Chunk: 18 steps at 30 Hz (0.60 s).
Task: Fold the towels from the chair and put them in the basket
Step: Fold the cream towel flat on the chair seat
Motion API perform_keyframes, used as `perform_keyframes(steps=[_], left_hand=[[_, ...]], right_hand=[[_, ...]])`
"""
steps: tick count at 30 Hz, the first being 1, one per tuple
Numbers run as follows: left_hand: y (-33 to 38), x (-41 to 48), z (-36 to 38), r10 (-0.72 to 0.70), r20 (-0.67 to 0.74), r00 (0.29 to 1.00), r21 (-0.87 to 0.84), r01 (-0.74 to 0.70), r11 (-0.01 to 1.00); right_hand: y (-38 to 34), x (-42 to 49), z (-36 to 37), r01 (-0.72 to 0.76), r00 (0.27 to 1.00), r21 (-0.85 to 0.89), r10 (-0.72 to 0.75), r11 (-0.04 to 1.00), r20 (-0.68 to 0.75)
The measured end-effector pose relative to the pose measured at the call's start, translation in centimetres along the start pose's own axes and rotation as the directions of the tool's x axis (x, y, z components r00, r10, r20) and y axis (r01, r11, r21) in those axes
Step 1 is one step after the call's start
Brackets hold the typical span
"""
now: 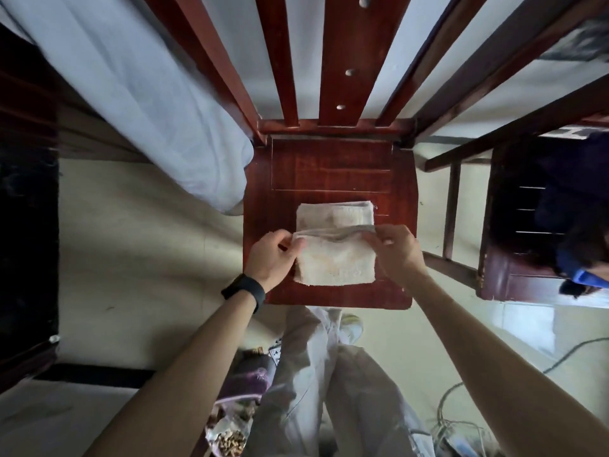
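Fingers [294, 243] of our left hand [272, 257] and right hand [397, 250] pinch the raised fold of the cream towel [334, 262], one at each end. It lies on the chair [329, 166] seat toward the front edge, between our hands. Some fingertips hide under the fold, and we cannot count its layers.

Red-brown wooden chair seat [329, 166], cream towel [336, 262] near its front edge

Both arms reach forward, left grip [273, 255] and right grip [395, 250] level and apart, fingers curled, each pinching the towel [334, 262].
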<state>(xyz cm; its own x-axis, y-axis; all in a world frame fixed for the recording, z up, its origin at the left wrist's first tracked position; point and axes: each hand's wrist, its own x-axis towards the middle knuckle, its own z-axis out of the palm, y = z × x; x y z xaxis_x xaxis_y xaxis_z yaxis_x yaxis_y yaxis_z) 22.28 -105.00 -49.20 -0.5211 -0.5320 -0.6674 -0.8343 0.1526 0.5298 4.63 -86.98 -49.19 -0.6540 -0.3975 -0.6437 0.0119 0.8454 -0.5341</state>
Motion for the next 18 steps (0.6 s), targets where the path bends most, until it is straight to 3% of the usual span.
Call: perform_keyframes(steps=[11,18], left_hand=[[1.0,6.3,2.9,-0.062,-0.103,0.993,0.087,0.071,0.994],[1.3,7.4,3.4,-0.034,-0.196,0.980,0.248,0.083,0.965]], right_hand=[[0.2,5.4,2.4,-0.084,0.990,-0.073,0.075,0.994,-0.119],[0.0,6.8,3.3,-0.115,0.981,-0.168,0.086,0.979,-0.173]])
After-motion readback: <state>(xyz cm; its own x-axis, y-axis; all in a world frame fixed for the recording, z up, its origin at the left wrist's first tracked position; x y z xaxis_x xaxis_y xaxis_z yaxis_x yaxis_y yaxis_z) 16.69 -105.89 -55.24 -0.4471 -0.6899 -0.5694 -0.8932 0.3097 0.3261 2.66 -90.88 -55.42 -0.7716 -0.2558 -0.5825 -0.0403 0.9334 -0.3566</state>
